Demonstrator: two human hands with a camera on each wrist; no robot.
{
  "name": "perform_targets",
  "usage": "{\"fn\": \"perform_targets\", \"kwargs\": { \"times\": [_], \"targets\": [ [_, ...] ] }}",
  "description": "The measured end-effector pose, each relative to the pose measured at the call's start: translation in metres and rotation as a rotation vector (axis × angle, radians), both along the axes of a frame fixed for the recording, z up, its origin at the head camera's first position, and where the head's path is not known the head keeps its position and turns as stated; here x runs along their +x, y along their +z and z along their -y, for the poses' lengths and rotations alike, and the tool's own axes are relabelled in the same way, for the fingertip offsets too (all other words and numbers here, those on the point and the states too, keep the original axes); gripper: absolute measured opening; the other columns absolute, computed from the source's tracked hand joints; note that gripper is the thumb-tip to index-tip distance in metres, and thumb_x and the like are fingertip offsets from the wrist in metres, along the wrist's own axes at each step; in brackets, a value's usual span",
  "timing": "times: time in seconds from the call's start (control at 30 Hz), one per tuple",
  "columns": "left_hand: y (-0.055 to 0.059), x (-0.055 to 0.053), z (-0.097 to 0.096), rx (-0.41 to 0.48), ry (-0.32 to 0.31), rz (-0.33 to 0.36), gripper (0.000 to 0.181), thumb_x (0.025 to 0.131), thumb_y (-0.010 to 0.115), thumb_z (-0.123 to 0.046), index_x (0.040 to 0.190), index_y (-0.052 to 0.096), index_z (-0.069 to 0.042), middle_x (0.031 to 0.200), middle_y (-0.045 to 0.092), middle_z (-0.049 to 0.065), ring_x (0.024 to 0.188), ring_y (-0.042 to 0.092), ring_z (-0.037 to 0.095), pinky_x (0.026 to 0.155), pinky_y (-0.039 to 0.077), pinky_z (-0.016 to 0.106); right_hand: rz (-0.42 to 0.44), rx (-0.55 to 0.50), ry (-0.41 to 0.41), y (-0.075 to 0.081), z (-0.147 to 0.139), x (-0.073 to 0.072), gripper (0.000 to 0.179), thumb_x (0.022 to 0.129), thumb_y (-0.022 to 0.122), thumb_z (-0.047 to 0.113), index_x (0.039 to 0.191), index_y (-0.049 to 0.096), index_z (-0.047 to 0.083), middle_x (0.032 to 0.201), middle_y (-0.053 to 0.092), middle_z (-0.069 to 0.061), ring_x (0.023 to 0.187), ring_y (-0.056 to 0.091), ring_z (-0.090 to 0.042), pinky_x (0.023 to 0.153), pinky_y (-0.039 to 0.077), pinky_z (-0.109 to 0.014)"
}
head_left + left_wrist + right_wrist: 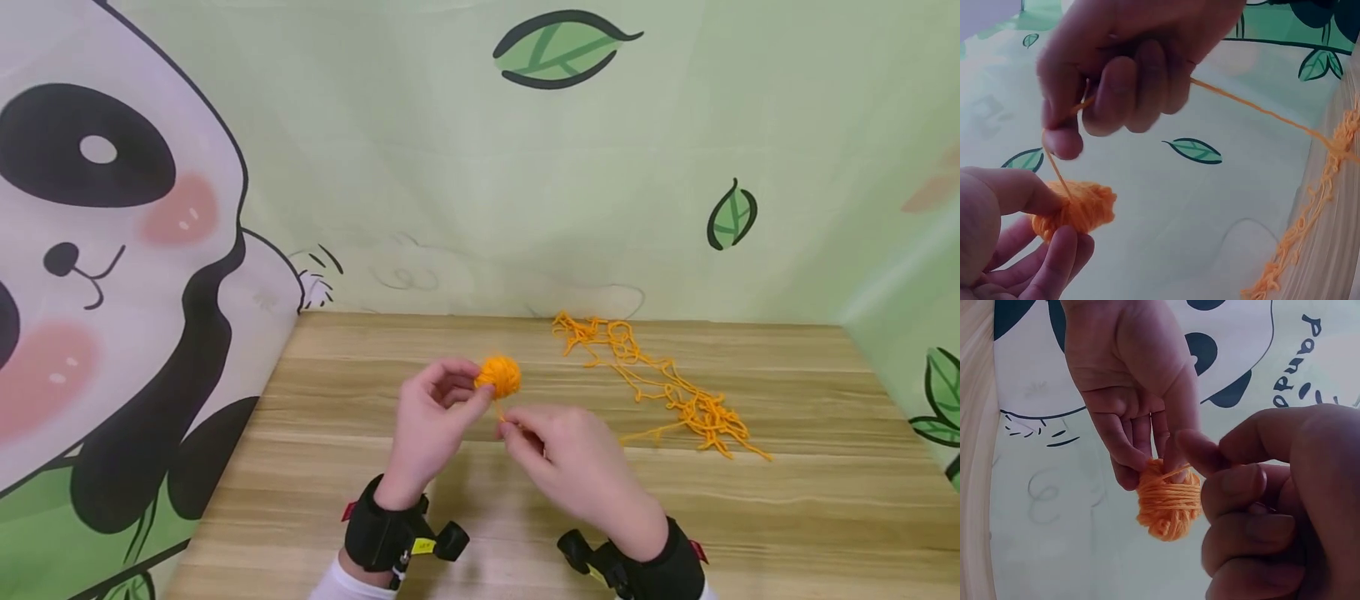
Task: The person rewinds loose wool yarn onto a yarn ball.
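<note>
The yarn ball [504, 377] is showing matt, ridged, fibrous windings, the loose yarn [708, 415] right of the ball is looking matt and rougher, the tabletop [352, 400] beneath it is showing smooth wood grain, and the cloth-like backdrop [420, 167] behind it is looking smooth.

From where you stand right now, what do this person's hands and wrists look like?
The left hand and right hand are bare, without gloves. A broad black left wristband and a matching right wristband each carry a small blocky black device and a red tag. A yellow label shows beside the left device. A white sleeve shows behind the left wristband.
</note>
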State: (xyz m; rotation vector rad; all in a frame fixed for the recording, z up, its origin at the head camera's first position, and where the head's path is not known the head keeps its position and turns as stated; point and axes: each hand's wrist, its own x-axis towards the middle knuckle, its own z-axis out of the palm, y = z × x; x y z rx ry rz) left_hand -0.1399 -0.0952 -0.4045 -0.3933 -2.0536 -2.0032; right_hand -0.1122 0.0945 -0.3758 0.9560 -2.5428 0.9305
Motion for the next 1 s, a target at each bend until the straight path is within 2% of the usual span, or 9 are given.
{"fn": "perform_targets", "kwargs": {
  "times": [0.1,0.27,0.5,0.73,0.87,1.0],
  "targets": [
    [0.0,0.001,-0.002,-0.054,-0.032,-0.017,0.018,0.083,0.077,-0.004,0.099,0.068,-0.005,0.096,0.068,0.01,0.08,0.065,0.022,0.074,0.059,0.029,-0.044,-0.058,-0.005,0.001,-0.003,-0.001,0.013,0.096,0.06,0.017,0.086,0.066,0.022,0.069,0.052,0.015,0.052,0.04,-0.001,0.045,0.035,-0.02],
    [0.005,0.005,-0.005,-0.14,-0.121,-0.039,0.019,0.081,0.074,0.006,0.097,0.068,-0.003,0.093,0.069,0.01,0.079,0.065,0.021,0.072,0.06,0.036,-0.111,-0.151,-0.048,0.004,-0.007,-0.003,0.009,0.094,0.062,0.013,0.092,0.071,0.013,0.07,0.053,0.011,0.055,0.042,-0.003,0.046,0.039,-0.021],
    [0.015,0.012,-0.006,-0.188,-0.245,-0.058,0.023,0.077,0.075,0.009,0.095,0.067,-0.004,0.088,0.07,0.009,0.075,0.064,0.019,0.068,0.06,0.034,-0.137,-0.19,-0.124,0.007,-0.016,-0.009,0.01,0.095,0.062,0.013,0.093,0.071,0.012,0.074,0.059,0.008,0.053,0.042,-0.004,0.043,0.039,-0.023],
    [0.023,0.016,-0.004,-0.157,-0.336,-0.026,0.022,0.079,0.073,0.01,0.097,0.066,-0.001,0.089,0.07,0.011,0.076,0.065,0.021,0.071,0.06,0.031,-0.126,-0.16,-0.118,0.006,-0.019,-0.014,0.011,0.099,0.061,0.017,0.099,0.071,0.011,0.079,0.063,0.007,0.055,0.045,-0.004,0.047,0.045,-0.024],
    [0.018,0.014,-0.003,-0.135,-0.352,-0.015,0.022,0.079,0.072,0.012,0.098,0.065,0.002,0.091,0.069,0.015,0.076,0.065,0.023,0.071,0.061,0.033,-0.105,-0.146,-0.118,0.005,-0.019,-0.015,0.013,0.1,0.059,0.018,0.101,0.071,0.011,0.084,0.067,0.003,0.058,0.047,-0.005,0.049,0.047,-0.026],
    [0.01,0.011,0.0,-0.085,-0.36,0.011,0.023,0.079,0.073,0.01,0.099,0.066,0.001,0.092,0.069,0.016,0.077,0.065,0.025,0.071,0.061,0.035,-0.069,-0.104,-0.136,0.002,-0.019,-0.018,0.014,0.1,0.06,0.019,0.101,0.071,0.011,0.086,0.069,0.002,0.058,0.049,-0.007,0.051,0.048,-0.026]
  ]
}}
